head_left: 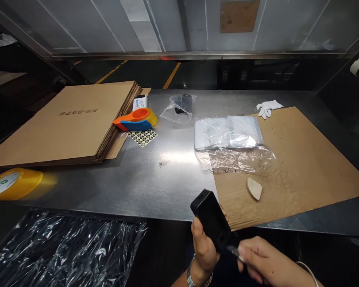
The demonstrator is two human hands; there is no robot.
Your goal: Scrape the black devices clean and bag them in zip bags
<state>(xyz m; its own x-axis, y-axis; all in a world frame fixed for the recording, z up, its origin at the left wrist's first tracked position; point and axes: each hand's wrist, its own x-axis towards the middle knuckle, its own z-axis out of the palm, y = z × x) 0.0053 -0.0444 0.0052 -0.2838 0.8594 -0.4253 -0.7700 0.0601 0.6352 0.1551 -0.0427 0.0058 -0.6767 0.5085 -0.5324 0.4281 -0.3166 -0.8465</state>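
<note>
My left hand (202, 244) is wrapped round a small black box-shaped device (211, 218), held just below the near edge of the steel table (155, 179). My right hand (261, 261) pinches a thin grey sliver, perhaps a strip of film or a blade, whose tip touches the device's lower end. A metal watch band shows on the left wrist. On the table beyond lie a stack of clear plastic bags (229, 133) and a small tan wedge (254, 188).
A brown cardboard sheet (302, 167) covers the table's right side. A stack of flat cartons (68, 123) lies at left, with an orange and blue tape dispenser (136, 119), a sticker sheet (143, 137), a bagged black item (181, 105), a white glove (267, 107) and a yellow tape roll (13, 183). Crumpled plastic film (62, 251) lies below.
</note>
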